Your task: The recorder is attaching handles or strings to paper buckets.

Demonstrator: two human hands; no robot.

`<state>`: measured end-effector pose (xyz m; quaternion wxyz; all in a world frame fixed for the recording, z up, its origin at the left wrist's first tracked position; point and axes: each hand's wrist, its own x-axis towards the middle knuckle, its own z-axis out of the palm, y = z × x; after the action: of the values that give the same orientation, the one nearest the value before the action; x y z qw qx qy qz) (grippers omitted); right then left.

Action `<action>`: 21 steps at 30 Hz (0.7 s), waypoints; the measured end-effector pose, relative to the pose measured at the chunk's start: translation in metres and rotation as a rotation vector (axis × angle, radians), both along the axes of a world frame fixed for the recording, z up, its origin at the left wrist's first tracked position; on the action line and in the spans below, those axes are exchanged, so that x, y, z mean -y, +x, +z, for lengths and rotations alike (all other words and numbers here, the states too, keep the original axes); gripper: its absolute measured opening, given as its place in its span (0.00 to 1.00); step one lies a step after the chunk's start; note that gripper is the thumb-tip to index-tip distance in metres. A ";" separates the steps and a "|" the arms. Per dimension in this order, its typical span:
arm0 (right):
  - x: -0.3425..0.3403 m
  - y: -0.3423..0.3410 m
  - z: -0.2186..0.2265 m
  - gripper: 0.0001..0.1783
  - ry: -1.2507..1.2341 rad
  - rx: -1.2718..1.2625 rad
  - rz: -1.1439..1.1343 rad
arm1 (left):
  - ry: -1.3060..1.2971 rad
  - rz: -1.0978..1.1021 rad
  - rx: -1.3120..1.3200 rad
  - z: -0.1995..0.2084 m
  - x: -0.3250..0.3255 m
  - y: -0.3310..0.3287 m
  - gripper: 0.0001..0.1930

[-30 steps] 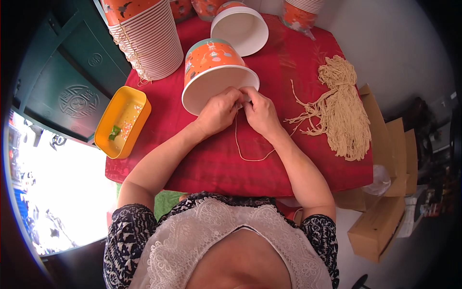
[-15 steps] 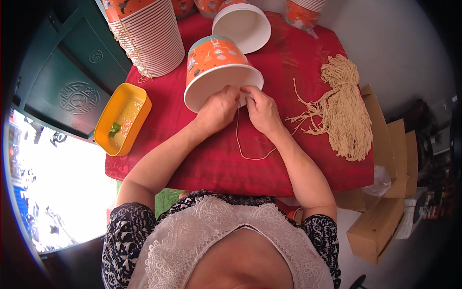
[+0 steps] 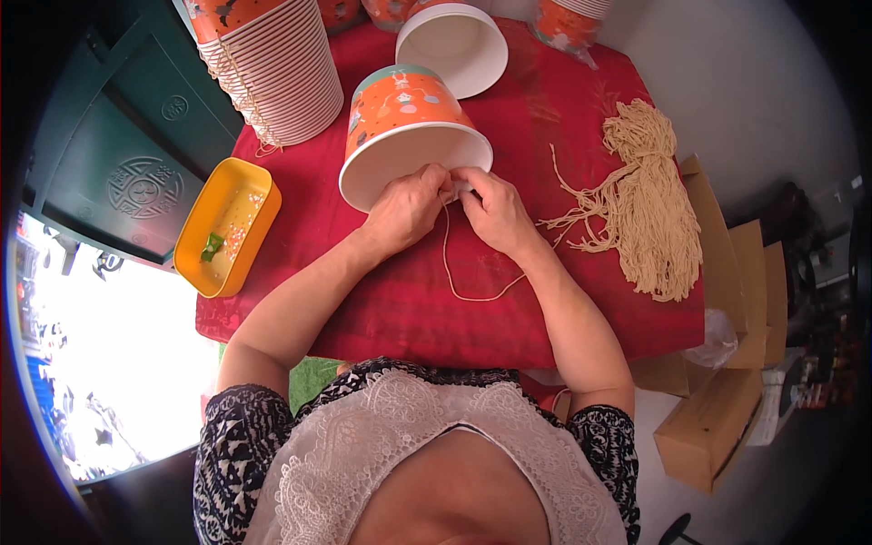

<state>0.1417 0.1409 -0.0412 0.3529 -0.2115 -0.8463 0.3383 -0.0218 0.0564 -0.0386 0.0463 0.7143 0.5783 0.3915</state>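
Observation:
A white-lined paper bucket (image 3: pixel 409 113) with an orange printed outside lies tilted on the table, its mouth facing me. At the near rim my left hand (image 3: pixel 406 211) is closed, thumb and fingers pinching a beige string (image 3: pixel 451 282). Close beside it, my right hand (image 3: pixel 495 214) is also closed, its thumb and forefinger pinched at the string by the rim. Between the fingertips shows a small whitish bit, too small to name. From there the string hangs in a loose loop onto the cloth and passes under my right wrist. The fingers partly hide the string's end.
A tall stack of paper buckets (image 3: pixel 277 82) with strings stands far left. Nearer is a yellow tub (image 3: pixel 257 243) holding small bits. Behind my bucket lies another white bucket (image 3: pixel 454 54). A beige string bundle (image 3: pixel 649 209) lies right on the red tablecloth (image 3: pixel 400 313). Cardboard boxes (image 3: pixel 708 427) stand beyond.
The bucket has shifted slightly left and tipped a little. My fingertips have moved closer together at the rim, with the right fingers curling over toward the left hand.

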 end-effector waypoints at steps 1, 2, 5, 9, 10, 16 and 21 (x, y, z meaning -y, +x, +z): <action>0.001 0.001 0.002 0.11 -0.006 0.025 0.004 | 0.001 -0.001 0.000 0.001 0.001 0.000 0.08; 0.002 0.001 0.003 0.11 -0.011 0.050 0.009 | -0.025 0.016 0.006 0.002 0.002 0.001 0.08; 0.001 0.002 0.002 0.07 -0.040 0.054 0.013 | -0.055 0.029 0.034 0.001 0.003 -0.001 0.08; 0.000 0.003 0.002 0.05 -0.036 0.033 0.018 | -0.093 0.032 0.146 0.005 0.005 0.000 0.08; 0.000 0.003 0.002 0.05 -0.047 0.025 0.039 | -0.093 0.034 0.146 0.005 0.005 -0.001 0.08; 0.002 0.006 0.006 0.04 0.036 0.053 0.059 | -0.086 0.038 0.263 0.006 0.001 -0.004 0.04; 0.014 0.010 0.019 0.08 0.336 0.267 -0.023 | -0.114 0.164 0.243 0.004 -0.005 -0.001 0.04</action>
<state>0.1515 0.1266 -0.0218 0.2716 -0.2024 -0.9276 0.1574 -0.0231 0.0611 -0.0344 0.1241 0.6083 0.6461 0.4441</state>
